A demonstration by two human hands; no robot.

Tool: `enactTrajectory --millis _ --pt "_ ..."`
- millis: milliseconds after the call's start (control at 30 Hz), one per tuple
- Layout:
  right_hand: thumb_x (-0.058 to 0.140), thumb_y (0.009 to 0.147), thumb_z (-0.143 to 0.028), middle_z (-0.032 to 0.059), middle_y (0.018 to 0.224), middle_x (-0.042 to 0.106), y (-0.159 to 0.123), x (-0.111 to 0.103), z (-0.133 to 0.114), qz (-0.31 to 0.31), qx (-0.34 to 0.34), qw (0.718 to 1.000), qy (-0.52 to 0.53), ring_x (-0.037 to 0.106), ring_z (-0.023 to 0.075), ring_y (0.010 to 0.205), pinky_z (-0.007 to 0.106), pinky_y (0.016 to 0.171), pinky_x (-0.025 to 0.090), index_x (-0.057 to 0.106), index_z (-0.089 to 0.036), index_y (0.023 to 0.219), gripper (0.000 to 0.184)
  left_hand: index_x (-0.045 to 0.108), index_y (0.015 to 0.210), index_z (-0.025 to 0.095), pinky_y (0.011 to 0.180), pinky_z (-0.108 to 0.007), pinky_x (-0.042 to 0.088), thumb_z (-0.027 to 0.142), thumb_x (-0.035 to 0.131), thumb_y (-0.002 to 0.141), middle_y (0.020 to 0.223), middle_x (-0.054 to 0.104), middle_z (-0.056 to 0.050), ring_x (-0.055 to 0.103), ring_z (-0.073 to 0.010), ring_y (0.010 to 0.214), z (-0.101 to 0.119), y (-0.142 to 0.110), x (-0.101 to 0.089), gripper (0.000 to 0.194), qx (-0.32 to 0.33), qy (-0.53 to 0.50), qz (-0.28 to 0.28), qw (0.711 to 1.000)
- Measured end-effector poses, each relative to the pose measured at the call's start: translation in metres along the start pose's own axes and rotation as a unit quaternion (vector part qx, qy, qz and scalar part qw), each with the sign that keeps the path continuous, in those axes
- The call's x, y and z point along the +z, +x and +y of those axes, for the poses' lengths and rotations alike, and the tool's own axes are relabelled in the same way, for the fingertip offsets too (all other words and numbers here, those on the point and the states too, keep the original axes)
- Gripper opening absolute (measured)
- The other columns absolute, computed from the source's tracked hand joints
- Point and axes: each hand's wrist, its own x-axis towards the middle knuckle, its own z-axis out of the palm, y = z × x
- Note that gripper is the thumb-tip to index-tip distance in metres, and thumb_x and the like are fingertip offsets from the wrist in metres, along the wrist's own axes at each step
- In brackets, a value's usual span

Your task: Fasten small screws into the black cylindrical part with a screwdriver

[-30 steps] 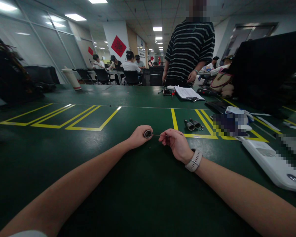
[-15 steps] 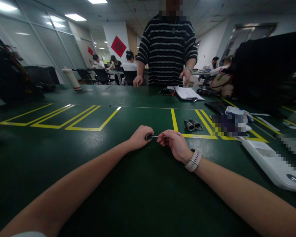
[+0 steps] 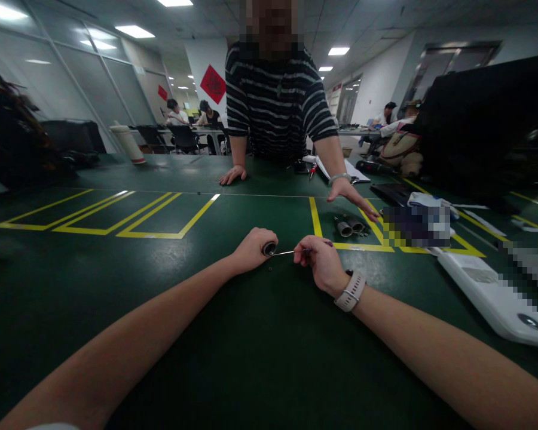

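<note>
Because I follow this from a distance through 1 head camera, I can't tell whether the tip of the thin rod sits inside the metal cup or only against its rim. The left hand has the cup wrapped in its fingers, mouth turned toward the right hand, which pinches the rod. Both are held over the green table, well short of the taped bay.

My first worry is a slip: if the rod presses at an angle, its tip could skate off the rim and scratch the cup or jab the left fingers. A loose grip could let the cup roll in the palm.

Just below the cup, 1 tiny nut-like piece lies loose; a dropping wrist could flick it away.

Farther off, a co-worker's hand reaches over the table, close to 2 more cups and some small bits. A careless brush there might tip or scatter them, I judge.
</note>
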Motion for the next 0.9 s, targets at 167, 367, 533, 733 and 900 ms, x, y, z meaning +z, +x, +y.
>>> enactTrajectory --millis 167,367,533,733,900 --pt "0.050 0.062 -0.022 -0.0018 0.040 0.050 -0.0004 0.0012 -0.0002 0.012 0.002 1.000 -0.012 0.043 0.0088 0.040 0.022 0.041 0.028 0.056 -0.016 0.046 0.019 0.051 0.070 0.016 0.071 -0.029 0.036 0.011 0.052 0.072 0.068 0.055 0.001 0.052 -0.0145 0.070 0.0000 -0.0001 0.0008 0.005 -0.006 -0.003 0.001 1.000" --pt "0.055 0.069 -0.030 -0.0032 0.038 0.047 -0.0005 0.0028 0.0002 0.018 0.001 0.999 -0.027 0.040 0.0077 0.037 0.022 0.041 0.025 0.054 -0.016 0.046 0.027 0.052 0.071 0.016 0.071 -0.028 0.036 0.013 0.052 0.072 0.069 0.056 0.001 0.053 -0.0144 0.070 -0.0011 0.0005 0.0018 0.003 -0.008 -0.006 0.002 1.000" --pt "0.058 0.073 -0.034 -0.0037 0.043 0.050 -0.0019 0.0023 0.0006 0.007 -0.032 0.999 -0.031 0.043 0.0081 0.042 0.022 0.044 0.029 0.055 -0.017 0.052 0.028 0.052 0.071 0.016 0.071 -0.029 0.037 0.015 0.053 0.072 0.069 0.056 0.001 0.054 -0.0141 0.070 0.0000 0.0002 0.0007 0.002 -0.018 -0.011 0.002 1.000" --pt "0.056 0.077 -0.035 -0.0014 0.054 0.056 -0.0048 0.0045 0.0027 -0.040 -0.075 0.991 -0.099 0.048 0.0107 0.052 0.024 0.052 0.036 0.060 -0.017 0.060 0.025 0.054 0.070 0.016 0.068 -0.026 0.037 0.018 0.054 0.073 0.065 0.056 0.002 0.053 -0.0120 0.064 0.0009 0.0009 0.0021 0.004 -0.001 -0.027 0.027 0.999" --pt "0.056 0.079 -0.035 -0.0005 0.060 0.058 -0.0081 0.0057 0.0019 -0.084 -0.070 0.986 -0.125 0.051 0.0113 0.057 0.025 0.056 0.039 0.061 -0.018 0.062 0.025 0.053 0.066 0.015 0.065 -0.026 0.037 0.023 0.057 0.072 0.060 0.054 0.003 0.051 -0.0109 0.058 0.0017 0.0016 0.0021 0.011 -0.004 -0.025 0.052 0.998"
